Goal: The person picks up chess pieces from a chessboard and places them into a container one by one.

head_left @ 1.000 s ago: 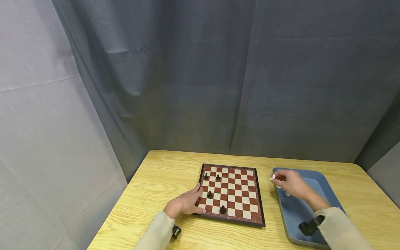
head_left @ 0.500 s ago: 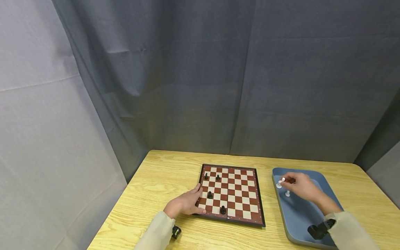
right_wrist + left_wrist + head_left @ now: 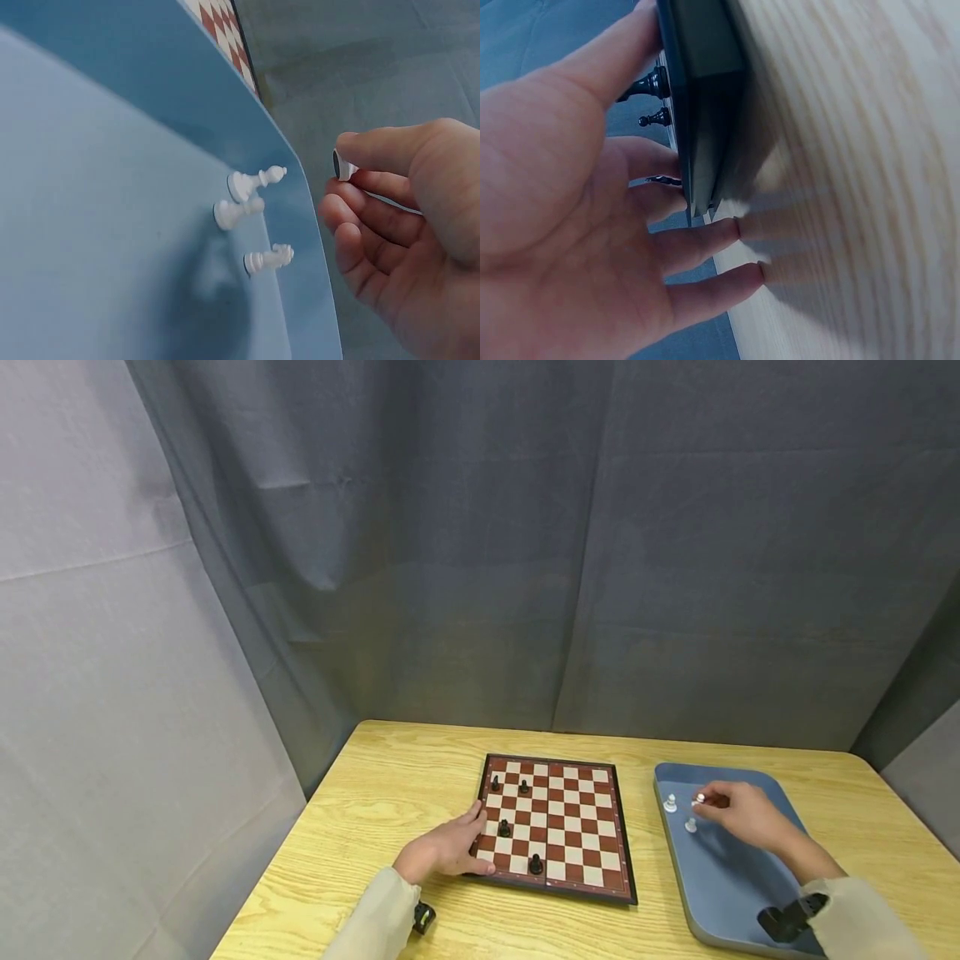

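My left hand (image 3: pixel 452 843) rests at the left edge of a red-and-white chessboard (image 3: pixel 577 827), its fingers extended and spread. The left wrist view shows the thumb at the board's rim and two fingertips on the wooden table (image 3: pixel 840 150). Several black chess pieces (image 3: pixel 504 828) stand on the board's left half. Over the blue tray (image 3: pixel 720 902), my right hand (image 3: pixel 742 814) pinches a white chess piece (image 3: pixel 343 165) between thumb and fingers; its dark base shows, its upper part is hidden. A white bishop (image 3: pixel 259 181), a white knight (image 3: pixel 271 259) and another white piece (image 3: pixel 238 213) stand in the tray.
The tray stands to the right of the board, with a strip of table between them. A grey curtain (image 3: pixel 480 568) hangs behind the table, and a paler cloth (image 3: pixel 112 652) hangs at the left. A black device (image 3: pixel 791 918) is strapped at the right wrist.
My right hand has moved right, from over the tray's left rim to farther inside it, still pinching the white piece. The left hand and the black pieces have stayed put.
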Demonstrator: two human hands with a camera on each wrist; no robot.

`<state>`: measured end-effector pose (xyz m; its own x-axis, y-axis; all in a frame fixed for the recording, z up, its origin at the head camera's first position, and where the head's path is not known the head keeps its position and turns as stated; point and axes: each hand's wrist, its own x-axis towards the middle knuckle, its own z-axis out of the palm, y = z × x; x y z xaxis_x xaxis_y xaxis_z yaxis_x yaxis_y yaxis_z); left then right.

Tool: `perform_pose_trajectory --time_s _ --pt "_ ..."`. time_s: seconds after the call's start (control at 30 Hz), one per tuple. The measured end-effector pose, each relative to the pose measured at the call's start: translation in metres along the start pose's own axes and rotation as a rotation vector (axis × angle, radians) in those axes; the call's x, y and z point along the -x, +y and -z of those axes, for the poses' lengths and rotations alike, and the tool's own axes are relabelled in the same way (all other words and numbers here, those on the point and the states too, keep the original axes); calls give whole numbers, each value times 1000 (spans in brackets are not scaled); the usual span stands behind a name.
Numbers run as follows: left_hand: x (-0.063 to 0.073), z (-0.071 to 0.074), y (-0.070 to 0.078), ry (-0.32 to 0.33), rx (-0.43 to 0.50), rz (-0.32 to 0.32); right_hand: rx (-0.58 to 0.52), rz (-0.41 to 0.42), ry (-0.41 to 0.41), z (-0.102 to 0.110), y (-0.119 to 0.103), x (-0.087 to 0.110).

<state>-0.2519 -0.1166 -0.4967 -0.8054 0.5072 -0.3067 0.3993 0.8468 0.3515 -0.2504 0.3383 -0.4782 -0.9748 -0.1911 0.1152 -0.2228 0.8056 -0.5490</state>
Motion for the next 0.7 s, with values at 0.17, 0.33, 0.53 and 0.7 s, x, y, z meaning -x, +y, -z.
perform_pose_trajectory --time_s 0.17,0.33,0.53,0.7 --pt "1 -1 0 -5 -7 4 7 -26 -26 0 8 1" --pt "0 0 0 -1 -9 1 4 -35 -18 2 12 1" --pt "0 0 0 -4 -1 6 7 -40 -15 3 12 2" --pt "-1 -1 0 5 -15 -2 -6 -31 -17 1 3 3"
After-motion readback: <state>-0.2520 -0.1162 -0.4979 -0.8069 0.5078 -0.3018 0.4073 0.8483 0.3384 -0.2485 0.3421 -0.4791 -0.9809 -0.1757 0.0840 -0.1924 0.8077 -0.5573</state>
